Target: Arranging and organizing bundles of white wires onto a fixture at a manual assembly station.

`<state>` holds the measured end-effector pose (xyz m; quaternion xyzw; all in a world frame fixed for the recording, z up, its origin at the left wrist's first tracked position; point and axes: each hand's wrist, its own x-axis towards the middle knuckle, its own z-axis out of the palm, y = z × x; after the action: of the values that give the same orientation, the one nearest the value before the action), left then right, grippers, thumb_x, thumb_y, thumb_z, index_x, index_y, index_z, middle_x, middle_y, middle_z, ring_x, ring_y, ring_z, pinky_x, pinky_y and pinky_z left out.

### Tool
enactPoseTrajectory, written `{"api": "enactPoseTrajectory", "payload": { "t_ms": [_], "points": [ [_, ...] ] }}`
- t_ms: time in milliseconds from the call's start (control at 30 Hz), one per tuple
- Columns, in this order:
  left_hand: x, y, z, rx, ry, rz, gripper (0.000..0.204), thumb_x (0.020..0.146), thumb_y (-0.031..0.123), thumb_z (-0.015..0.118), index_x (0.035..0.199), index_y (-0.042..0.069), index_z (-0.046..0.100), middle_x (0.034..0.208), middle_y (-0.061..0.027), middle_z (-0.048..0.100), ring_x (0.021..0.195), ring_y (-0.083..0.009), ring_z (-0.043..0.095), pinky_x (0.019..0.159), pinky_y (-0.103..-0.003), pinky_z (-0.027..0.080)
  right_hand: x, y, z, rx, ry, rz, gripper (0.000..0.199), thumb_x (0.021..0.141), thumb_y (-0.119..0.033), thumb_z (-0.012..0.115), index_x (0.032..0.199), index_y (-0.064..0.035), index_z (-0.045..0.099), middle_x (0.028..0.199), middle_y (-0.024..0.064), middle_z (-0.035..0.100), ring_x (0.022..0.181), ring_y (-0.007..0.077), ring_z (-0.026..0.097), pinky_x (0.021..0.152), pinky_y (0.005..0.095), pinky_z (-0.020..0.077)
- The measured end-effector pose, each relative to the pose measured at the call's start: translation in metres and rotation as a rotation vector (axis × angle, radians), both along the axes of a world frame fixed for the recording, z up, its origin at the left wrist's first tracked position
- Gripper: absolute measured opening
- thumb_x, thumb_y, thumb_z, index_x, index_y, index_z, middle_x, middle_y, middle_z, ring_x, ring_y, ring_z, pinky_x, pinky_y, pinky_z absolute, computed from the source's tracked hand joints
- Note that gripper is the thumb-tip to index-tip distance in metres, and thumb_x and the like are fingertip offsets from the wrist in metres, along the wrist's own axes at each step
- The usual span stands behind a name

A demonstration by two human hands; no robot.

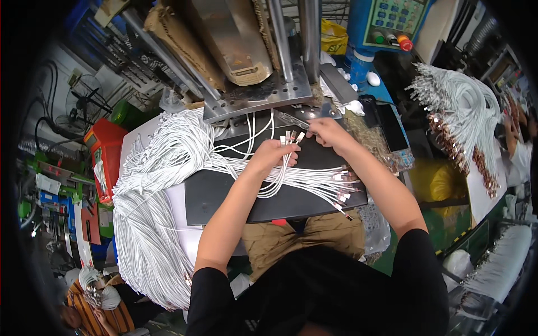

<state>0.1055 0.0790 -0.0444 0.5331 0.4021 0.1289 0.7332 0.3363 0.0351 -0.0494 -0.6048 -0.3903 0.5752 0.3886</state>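
Note:
My left hand (pixel 270 154) is closed around several thin white cables (pixel 286 162), with their small metal plug ends (pixel 290 136) sticking up above my fingers. My right hand (pixel 328 133) pinches one of those plug ends at the fingertips. Both hands hover over a dark flat work plate (pixel 224 196) just in front of a metal press machine (pixel 263 84). More white cables with metal tips (pixel 342 187) lie fanned across the plate to the right. A big bundle of white cables (pixel 151 190) drapes off the left side of the plate.
A control panel with buttons (pixel 392 22) stands at the back right. Another bunch of white cables with metal ends (pixel 465 112) lies at the right. A red box (pixel 103 151) sits at the left. Another person (pixel 95 302) sits at the lower left.

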Motion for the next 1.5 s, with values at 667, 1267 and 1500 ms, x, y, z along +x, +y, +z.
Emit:
{"api": "enactPoseTrajectory", "payload": {
  "t_ms": [667, 1267, 1500],
  "points": [
    [0.006, 0.000, -0.007, 0.149, 0.091, -0.008, 0.025, 0.090, 0.024, 0.073, 0.094, 0.000, 0.071, 0.082, -0.0068, 0.070, 0.070, -0.0135, 0.067, 0.063, -0.026, 0.052, -0.013, -0.014, -0.015, 0.333, -0.251, -0.038, 0.042, 0.080, -0.020, 0.067, 0.116, 0.0006, 0.069, 0.090, 0.0130, 0.073, 0.079, 0.0186, 0.068, 0.076, 0.0308, 0.0513],
    [-0.003, 0.010, -0.003, 0.084, 0.098, -0.056, 0.032, 0.090, 0.031, 0.073, 0.099, 0.000, 0.073, 0.080, -0.0040, 0.068, 0.072, -0.0141, 0.067, 0.068, -0.027, 0.053, 0.004, -0.020, -0.008, 0.308, -0.288, 0.061, 0.050, 0.081, -0.038, 0.081, 0.112, -0.0008, 0.071, 0.092, 0.0104, 0.074, 0.083, 0.0177, 0.068, 0.078, 0.0314, 0.0511],
    [0.003, -0.004, 0.009, 0.088, 0.037, -0.001, 0.031, 0.093, 0.033, 0.069, 0.099, 0.003, 0.075, 0.077, 0.0007, 0.066, 0.069, -0.0103, 0.063, 0.065, -0.024, 0.048, -0.002, -0.028, 0.000, 0.340, -0.250, 0.150, 0.041, 0.082, -0.030, 0.081, 0.110, -0.0018, 0.072, 0.089, 0.0083, 0.074, 0.079, 0.0120, 0.065, 0.074, 0.0276, 0.0499]
  ]
}}
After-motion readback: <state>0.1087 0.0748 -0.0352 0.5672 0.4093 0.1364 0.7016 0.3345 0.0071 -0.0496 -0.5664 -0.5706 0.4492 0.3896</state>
